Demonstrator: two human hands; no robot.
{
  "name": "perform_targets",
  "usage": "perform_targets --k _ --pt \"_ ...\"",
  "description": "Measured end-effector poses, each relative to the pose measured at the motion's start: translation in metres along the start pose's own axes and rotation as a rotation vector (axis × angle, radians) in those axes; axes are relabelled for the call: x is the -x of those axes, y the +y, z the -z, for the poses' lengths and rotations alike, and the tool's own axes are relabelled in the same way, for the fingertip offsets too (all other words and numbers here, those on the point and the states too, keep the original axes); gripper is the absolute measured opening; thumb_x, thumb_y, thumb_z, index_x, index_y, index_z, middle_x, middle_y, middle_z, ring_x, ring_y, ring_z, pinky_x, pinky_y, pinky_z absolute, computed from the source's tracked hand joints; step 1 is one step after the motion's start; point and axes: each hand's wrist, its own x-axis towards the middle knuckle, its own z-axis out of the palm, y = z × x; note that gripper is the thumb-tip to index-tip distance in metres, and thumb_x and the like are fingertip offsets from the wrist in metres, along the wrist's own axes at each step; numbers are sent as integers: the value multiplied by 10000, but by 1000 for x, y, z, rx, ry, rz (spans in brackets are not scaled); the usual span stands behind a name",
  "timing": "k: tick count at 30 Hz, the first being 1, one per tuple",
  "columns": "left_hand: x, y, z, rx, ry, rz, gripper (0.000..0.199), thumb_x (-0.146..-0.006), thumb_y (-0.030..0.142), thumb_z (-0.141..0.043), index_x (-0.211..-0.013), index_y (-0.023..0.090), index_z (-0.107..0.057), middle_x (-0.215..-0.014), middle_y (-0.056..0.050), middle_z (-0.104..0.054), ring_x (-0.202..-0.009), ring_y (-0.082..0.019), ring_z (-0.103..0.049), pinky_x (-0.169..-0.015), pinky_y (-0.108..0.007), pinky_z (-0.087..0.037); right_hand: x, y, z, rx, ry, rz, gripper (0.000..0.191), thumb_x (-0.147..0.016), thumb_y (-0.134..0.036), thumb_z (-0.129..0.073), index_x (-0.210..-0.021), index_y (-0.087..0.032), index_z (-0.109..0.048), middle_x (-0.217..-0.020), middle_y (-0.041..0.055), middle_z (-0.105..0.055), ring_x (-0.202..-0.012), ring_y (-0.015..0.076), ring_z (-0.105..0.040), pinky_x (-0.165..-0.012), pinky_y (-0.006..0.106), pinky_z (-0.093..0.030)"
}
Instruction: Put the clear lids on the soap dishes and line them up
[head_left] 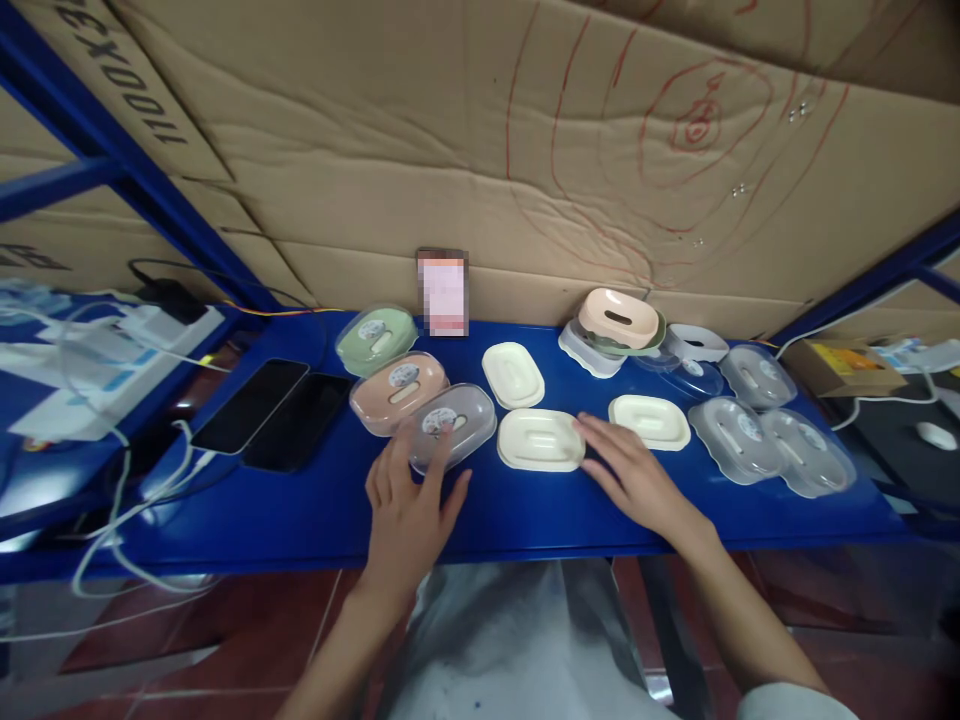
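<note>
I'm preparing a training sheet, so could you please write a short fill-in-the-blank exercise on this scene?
1. The left hand is at a grey lidded container; the ____ hand is at a cream tray.
2. Exactly ____ cream trays lie on the tabletop.
3. The tabletop is coloured ____.
4. The curved lines drawn on the cardboard are ____.
Missing words: right; three; blue; red.

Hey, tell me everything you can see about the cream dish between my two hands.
The cream dish is a shallow, rounded oblong, apparently plastic, with a raised rim and a long, narrow feature along its middle; whether that is a slot or a ridge is unclear. It lies flat on the blue table, longer side to side, with no lid on it. Your right hand has its fingertips at the right end, seemingly touching the rim.
</note>
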Motion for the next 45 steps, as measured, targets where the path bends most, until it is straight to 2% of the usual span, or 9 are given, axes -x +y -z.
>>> perform_targets --k 5,10,16,22,26,30,38,42,45 --pt "0 25 -3 142 -226 -331 686 -1072 278 -564 -1703 316 -297 -1710 -128 -421 -1534 -351 -460 -1231 -539 -399 -8 45 29 234 171 -138 525 -1116 -315 -457 -1639 -268 -442 -1586 135 -579 -1450 351 -556 -1165 597 -468" --pt "-13 35 -11 220 -384 -448 472 -1095 264 -508 -1566 250 -526 -1514 -109 -636 -1438 -297 -558 -1242 -550 -388 -61 92 54 394 336 -248 585 -1084 -403 -511 -1634 -217 -443 -1638 194 -499 -1504 406 -472 -1185 662 -389" --pt "-13 28 -7 303 -384 -457 259 -1100 198 -489 -1218 211 -719 -1149 -88 -733 -1066 -239 -684 -958 -437 -559 -119 129 65 249 211 -233 492 -1062 -437 -546 -1472 -181 -638 -1477 179 -664 -1354 359 -630 -1108 541 -510" --pt "-6 26 -8 294 -302 -445 362 -1086 247 -570 -1446 267 -608 -1378 -122 -670 -1222 -274 -676 -1025 -449 -565 -70 50 43 275 408 -99 306 -1100 -308 -530 -1320 -262 -738 -1339 92 -757 -1293 302 -672 -1239 572 -365" --pt "-6 26 -11 270 -233 -373 627 -1058 297 -632 -1638 292 -395 -1698 -195 -372 -1542 -385 -441 -1179 -573 -484 -7 -32 -4 102 204 101 395 -1066 -218 -602 -1441 -331 -654 -1298 51 -780 -1235 268 -706 -1216 564 -406" --pt "-9 24 -16 313 -301 -431 545 -1082 305 -591 -1605 262 -444 -1694 -157 -430 -1584 -335 -407 -1217 -539 -479 20 -69 -35 10 86 125 441 -1082 -203 -577 -1514 -289 -589 -1330 69 -765 -1308 266 -672 -1215 567 -436" --pt "-11 23 -18 339 -326 -466 398 -1047 293 -648 -1437 225 -615 -1577 -96 -597 -1535 -325 -478 -1178 -538 -531 -8 -30 -10 -181 -45 234 426 -1114 -238 -498 -1531 -274 -573 -1464 78 -693 -1417 229 -605 -1234 501 -457" --pt "-13 27 -13 356 -304 -426 345 -1015 223 -633 -1358 231 -658 -1520 -89 -645 -1492 -319 -522 -1151 -527 -548 -59 13 -9 -244 71 -60 364 -1064 -308 -592 -1410 -238 -680 -1494 134 -664 -1480 330 -542 -1259 610 -371" --pt "-13 28 -10 379 -286 -406 381 -1008 219 -644 -1388 232 -634 -1473 -94 -672 -1466 -305 -550 -1155 -509 -548 -84 31 -11 -396 109 -226 274 -995 -473 -698 -1085 -229 -783 -1192 134 -787 -1221 348 -710 -1142 587 -502"
